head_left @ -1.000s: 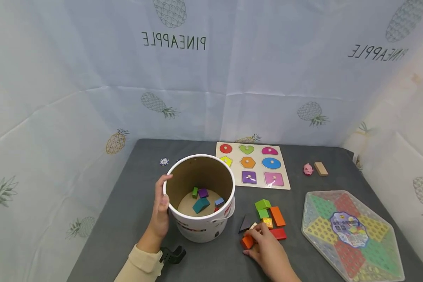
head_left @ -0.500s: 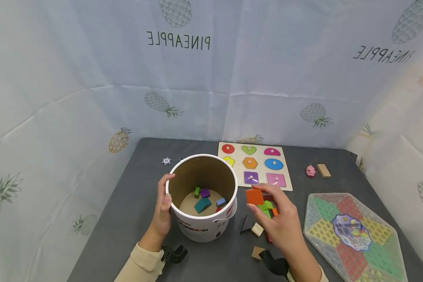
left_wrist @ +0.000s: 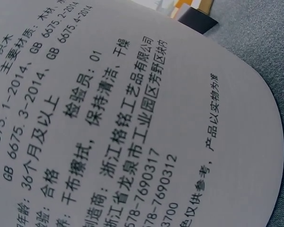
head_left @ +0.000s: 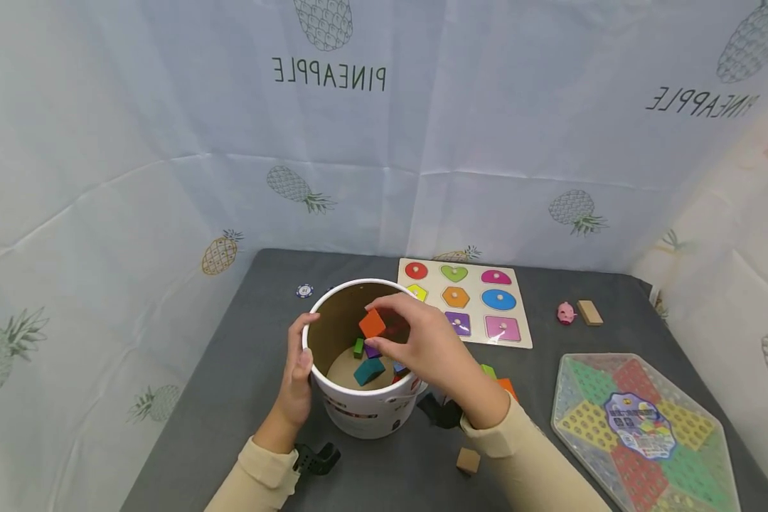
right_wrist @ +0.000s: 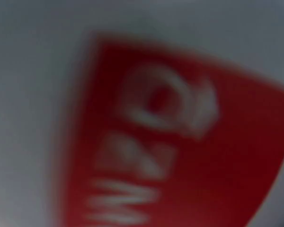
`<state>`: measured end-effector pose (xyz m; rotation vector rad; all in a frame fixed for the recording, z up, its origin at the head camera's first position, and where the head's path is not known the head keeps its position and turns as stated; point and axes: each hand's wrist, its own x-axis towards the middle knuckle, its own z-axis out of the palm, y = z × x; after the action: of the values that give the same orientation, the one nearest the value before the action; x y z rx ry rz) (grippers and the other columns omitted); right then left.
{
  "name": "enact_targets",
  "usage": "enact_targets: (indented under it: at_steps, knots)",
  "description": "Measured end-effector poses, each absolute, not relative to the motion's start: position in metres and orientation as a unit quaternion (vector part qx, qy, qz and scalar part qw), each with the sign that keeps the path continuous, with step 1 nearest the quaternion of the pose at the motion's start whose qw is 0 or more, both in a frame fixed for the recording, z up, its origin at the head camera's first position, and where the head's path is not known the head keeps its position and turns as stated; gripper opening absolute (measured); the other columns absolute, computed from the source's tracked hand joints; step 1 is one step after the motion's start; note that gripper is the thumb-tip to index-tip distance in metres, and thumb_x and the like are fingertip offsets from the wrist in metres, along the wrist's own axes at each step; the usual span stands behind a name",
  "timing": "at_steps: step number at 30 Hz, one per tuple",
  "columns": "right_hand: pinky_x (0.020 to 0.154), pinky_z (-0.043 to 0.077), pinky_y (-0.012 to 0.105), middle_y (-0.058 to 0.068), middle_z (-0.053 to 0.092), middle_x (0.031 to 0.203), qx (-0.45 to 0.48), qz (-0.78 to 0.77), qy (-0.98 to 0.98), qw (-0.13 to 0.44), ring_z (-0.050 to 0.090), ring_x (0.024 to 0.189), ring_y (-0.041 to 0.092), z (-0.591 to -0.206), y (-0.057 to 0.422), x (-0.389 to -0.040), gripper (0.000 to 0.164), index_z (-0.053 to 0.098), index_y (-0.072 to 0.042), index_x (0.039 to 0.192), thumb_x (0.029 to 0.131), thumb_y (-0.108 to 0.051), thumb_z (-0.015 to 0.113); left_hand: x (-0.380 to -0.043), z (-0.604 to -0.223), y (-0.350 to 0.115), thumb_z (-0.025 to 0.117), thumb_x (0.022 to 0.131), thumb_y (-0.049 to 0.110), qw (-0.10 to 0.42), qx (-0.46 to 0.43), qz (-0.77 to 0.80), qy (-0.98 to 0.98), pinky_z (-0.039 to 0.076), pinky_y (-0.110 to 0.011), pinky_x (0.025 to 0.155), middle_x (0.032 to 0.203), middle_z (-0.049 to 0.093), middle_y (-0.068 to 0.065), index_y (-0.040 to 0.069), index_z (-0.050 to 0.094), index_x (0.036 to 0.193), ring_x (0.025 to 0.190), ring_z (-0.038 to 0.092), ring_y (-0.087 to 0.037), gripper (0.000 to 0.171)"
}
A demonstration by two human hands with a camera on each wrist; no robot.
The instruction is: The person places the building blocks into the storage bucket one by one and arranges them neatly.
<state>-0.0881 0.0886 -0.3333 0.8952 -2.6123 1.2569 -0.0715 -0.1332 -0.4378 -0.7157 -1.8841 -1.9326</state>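
Blurred red label on white bucket

The head view looks forward and down across the table; both wrist views, very close, face the bucket, which all three share.

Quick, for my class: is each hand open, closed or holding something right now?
Left hand: holding the bucket.
Right hand: holding an orange block and, it seems, a red block.

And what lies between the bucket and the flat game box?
From bucket to game box, the head view shows a wooden block and parts of a green block and an orange block; the right sleeve crosses there and may hide more.
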Motion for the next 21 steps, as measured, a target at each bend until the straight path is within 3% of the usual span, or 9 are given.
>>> enact_targets:
  at_steps: [8, 13, 17, 21]
  knots:
    - [0.067, 0.044, 0.030, -0.018, 0.064, 0.096, 0.332, 0.193, -0.923, 0.005, 0.059, 0.083, 0.005, -0.327, 0.077, -0.099, 0.037, 0.066, -0.030, 0.111, 0.078, -0.039, 0.077, -0.074, -0.436, -0.134, 0.028, 0.097, 0.031, 0.180, -0.263, -0.680, -0.660, 0.030, -0.040, 0.096, 0.140, 0.025, -0.023, -0.002, 0.024, 0.141, 0.123, 0.029, -0.041, 0.055]
    - [0.076, 0.048, 0.029, -0.017, 0.062, 0.102, 0.347, 0.310, -0.885, 0.023, 0.058, 0.089, 0.004, -0.332, 0.089, -0.096, 0.032, 0.066, -0.028, 0.112, 0.081, -0.032, 0.076, -0.074, -0.438, -0.134, 0.029, 0.097, 0.033, 0.161, -0.250, -0.684, -0.666, 0.030, -0.041, 0.098, 0.141, 0.025, -0.020, 0.002, 0.024, 0.141, 0.124, 0.029, -0.042, 0.054]
    - [0.088, 0.047, 0.031, -0.011, 0.059, 0.111, 0.359, 0.456, -0.811, 0.078, 0.056, 0.103, 0.011, -0.340, 0.109, -0.082, 0.034, 0.065, -0.022, 0.114, 0.082, -0.019, 0.075, -0.072, -0.439, -0.134, 0.028, 0.097, 0.033, 0.159, -0.242, -0.683, -0.671, 0.028, -0.044, 0.099, 0.142, 0.025, -0.016, 0.004, 0.024, 0.142, 0.125, 0.028, -0.041, 0.054]
    - [0.092, 0.043, 0.028, -0.005, 0.059, 0.111, 0.324, 0.481, -0.796, 0.172, 0.053, 0.107, 0.015, -0.355, 0.141, -0.061, 0.036, 0.066, -0.018, 0.111, 0.079, -0.007, 0.077, -0.073, -0.437, -0.133, 0.029, 0.096, 0.029, 0.178, -0.256, -0.681, -0.663, 0.025, -0.045, 0.099, 0.142, 0.024, -0.019, -0.001, 0.024, 0.141, 0.126, 0.027, -0.040, 0.054]
